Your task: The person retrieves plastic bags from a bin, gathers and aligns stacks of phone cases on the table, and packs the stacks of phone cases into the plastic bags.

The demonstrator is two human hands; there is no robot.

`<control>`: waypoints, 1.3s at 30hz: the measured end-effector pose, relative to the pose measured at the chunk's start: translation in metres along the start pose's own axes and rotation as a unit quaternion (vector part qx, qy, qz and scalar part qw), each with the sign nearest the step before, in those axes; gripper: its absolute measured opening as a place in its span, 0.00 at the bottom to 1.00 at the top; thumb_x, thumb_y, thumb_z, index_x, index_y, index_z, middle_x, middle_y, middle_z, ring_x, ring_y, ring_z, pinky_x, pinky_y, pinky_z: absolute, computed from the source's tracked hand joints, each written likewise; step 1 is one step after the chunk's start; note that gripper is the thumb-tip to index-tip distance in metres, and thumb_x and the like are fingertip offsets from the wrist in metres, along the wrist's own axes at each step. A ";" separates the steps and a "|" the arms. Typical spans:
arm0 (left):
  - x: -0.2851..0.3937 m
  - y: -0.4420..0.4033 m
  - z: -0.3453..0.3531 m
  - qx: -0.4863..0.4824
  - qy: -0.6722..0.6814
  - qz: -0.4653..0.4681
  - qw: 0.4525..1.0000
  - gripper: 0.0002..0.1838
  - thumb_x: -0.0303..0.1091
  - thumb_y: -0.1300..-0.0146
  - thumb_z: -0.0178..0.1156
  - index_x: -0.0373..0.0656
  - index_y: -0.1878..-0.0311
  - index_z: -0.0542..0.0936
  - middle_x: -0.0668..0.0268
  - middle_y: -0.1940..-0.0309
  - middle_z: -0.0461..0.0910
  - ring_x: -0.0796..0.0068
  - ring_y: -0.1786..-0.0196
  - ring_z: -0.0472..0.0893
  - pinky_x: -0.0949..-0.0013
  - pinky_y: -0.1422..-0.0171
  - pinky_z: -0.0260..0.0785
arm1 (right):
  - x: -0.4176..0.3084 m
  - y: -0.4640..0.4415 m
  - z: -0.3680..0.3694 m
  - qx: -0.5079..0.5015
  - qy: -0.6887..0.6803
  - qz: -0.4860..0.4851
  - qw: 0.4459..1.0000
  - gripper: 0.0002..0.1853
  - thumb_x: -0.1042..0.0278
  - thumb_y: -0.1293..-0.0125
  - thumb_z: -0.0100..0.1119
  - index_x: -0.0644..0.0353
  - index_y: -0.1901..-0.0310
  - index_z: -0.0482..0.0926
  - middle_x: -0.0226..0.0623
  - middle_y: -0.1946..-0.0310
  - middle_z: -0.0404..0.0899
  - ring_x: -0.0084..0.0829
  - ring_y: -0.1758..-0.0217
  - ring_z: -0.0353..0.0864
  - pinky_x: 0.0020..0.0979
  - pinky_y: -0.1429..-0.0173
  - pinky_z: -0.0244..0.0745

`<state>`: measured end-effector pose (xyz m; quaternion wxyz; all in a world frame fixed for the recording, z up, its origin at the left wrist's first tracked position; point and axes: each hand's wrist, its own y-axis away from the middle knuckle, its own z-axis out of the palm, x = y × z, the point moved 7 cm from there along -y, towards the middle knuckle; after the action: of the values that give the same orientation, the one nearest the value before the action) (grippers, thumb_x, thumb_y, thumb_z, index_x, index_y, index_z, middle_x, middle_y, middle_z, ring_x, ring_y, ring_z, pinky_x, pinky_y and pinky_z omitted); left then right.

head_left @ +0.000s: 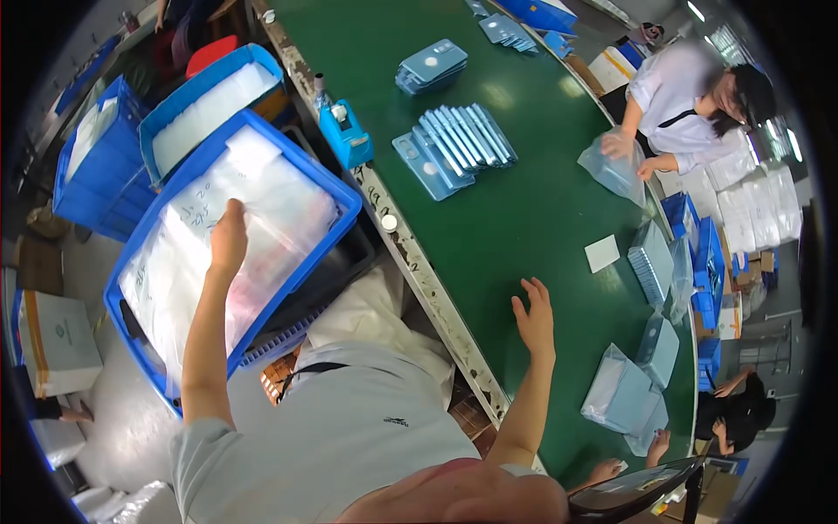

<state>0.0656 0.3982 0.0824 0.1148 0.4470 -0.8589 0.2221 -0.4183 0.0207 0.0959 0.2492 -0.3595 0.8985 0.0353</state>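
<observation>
My left hand [229,237] is over a blue bin [345,196], against clear plastic bags [271,196] that lie in it with white sheets marked in handwriting. Its fingers look closed; what they hold, if anything, is hidden. Above the green table [471,253], my right hand [532,319] is open, fingers apart, holding nothing. A small white card [601,253] lies beyond it. Farther up the table, a leaning row of light-blue phone-case-like pieces [458,144] sits near another stack of them [432,65].
A blue tape dispenser [346,135] stands on the table's edge beside a white round cap [389,223]. Across the table a co-worker [676,105] handles a clear bag [611,170]. Bagged light-blue stacks [620,393] lie at the right. More blue bins [105,166] stand at the left.
</observation>
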 end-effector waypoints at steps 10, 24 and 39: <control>0.209 0.015 0.001 -0.347 0.595 0.073 0.722 0.08 0.36 0.23 0.53 0.47 0.46 0.77 0.77 0.65 0.71 0.82 0.60 0.70 0.75 0.55 0.63 | -0.154 -0.012 -0.073 0.201 -0.230 -0.143 0.941 0.19 0.73 0.35 0.64 0.63 0.43 0.80 0.46 0.41 0.77 0.45 0.39 0.78 0.41 0.36 0.74; 0.417 0.109 0.145 -0.472 0.322 0.476 0.668 0.14 0.39 0.26 0.55 0.44 0.46 0.82 0.57 0.49 0.81 0.58 0.48 0.80 0.58 0.41 0.72 | -0.023 -0.055 0.006 -0.140 0.277 -0.094 0.946 0.20 0.55 0.36 0.64 0.54 0.45 0.81 0.40 0.44 0.80 0.39 0.37 0.76 0.48 0.35 0.68; 0.278 -0.037 0.199 -0.228 0.729 -0.342 0.548 0.37 0.25 0.31 0.54 0.35 0.22 0.50 0.53 0.24 0.55 0.55 0.26 0.63 0.50 0.24 0.62 | -0.017 -0.361 0.081 -0.097 -0.073 -0.007 0.993 0.56 0.34 0.53 0.75 0.63 0.28 0.66 0.55 0.29 0.66 0.51 0.27 0.67 0.40 0.27 0.66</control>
<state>-0.0635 0.0838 0.0286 0.8663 0.3505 -0.2853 0.2126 -0.1342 -0.2160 0.0747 0.2779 -0.3849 0.8678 0.1466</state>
